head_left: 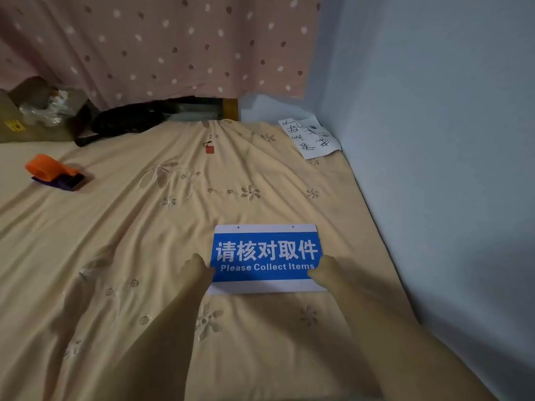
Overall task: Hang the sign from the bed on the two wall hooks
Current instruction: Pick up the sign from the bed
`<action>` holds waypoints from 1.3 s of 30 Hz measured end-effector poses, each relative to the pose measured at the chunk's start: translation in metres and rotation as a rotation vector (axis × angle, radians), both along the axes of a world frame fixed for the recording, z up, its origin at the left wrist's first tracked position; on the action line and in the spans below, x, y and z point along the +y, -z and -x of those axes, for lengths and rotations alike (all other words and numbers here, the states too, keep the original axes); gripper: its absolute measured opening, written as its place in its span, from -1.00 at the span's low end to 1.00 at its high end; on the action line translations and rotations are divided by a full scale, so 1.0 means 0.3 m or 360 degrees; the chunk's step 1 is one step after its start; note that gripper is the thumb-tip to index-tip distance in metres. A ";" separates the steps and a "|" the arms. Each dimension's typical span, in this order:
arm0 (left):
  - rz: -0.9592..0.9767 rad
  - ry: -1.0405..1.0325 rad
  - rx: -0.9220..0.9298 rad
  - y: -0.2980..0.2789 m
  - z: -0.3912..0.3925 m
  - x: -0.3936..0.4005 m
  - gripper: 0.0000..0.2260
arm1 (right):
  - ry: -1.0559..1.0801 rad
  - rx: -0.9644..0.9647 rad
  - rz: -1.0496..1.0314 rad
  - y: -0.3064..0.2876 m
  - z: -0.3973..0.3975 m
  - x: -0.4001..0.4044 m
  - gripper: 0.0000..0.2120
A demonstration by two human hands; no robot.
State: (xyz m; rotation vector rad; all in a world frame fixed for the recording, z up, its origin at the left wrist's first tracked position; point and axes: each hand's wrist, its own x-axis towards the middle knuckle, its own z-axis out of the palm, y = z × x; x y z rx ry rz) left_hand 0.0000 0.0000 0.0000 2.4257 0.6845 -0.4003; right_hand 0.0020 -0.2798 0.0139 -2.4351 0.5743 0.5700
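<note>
The sign [265, 256] is a blue and white rectangle with white Chinese characters and "Please Collect Items". It lies flat on the beige bedsheet [173, 227], near the wall on the right, with two small holes along its top edge. My left hand [198, 270] holds the sign's lower left edge, fingers curled over it. My right hand [324, 270] holds the lower right edge the same way. No wall hooks are in view.
A pale blue wall [434, 140] runs along the bed's right side. A handwritten paper [309, 137] lies at the far right corner. An orange tape dispenser [53, 172] sits at left, a small red tag [209, 149] mid-bed, and a black bag [127, 118] and boxes at the back.
</note>
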 end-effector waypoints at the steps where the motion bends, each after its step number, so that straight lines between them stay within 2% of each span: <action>1: 0.0011 -0.0043 -0.0022 0.000 -0.003 -0.001 -0.69 | 0.0000 -0.0006 -0.0007 0.003 -0.005 -0.005 -0.67; 5: 0.0083 -0.0176 -0.0026 0.004 -0.023 -0.001 -0.66 | 0.0062 0.0013 -0.0051 -0.017 -0.009 -0.006 -0.69; 9: 0.0231 -0.0265 0.0050 0.023 -0.040 0.005 -0.71 | 0.0095 0.0016 -0.0056 -0.018 -0.018 -0.009 -0.68; 14: 0.0268 -0.0254 0.0123 0.049 -0.033 0.007 -0.68 | 0.0107 0.0102 0.0034 -0.076 -0.009 0.000 -0.67; 17: 0.0286 -0.0239 0.0108 0.057 -0.026 0.008 -0.66 | 0.0107 0.0144 0.0127 -0.087 -0.011 -0.001 -0.64; 23: 0.0397 -0.0228 0.0078 0.048 -0.030 -0.005 -0.70 | 0.0147 0.0176 0.0050 -0.089 -0.022 0.015 -0.66; 29: 0.0640 -0.0439 -0.0051 0.059 -0.019 -0.020 -0.70 | 0.0238 0.0221 0.0112 -0.079 -0.041 -0.006 -0.71; 33: 0.0650 -0.0435 -0.0125 0.060 -0.003 -0.035 -0.67 | 0.0265 0.0180 0.0128 -0.084 -0.026 -0.015 -0.69; 39: 0.0813 -0.0641 -0.0169 0.042 0.005 -0.043 -0.67 | 0.0242 0.0128 0.0113 -0.102 0.003 -0.047 -0.68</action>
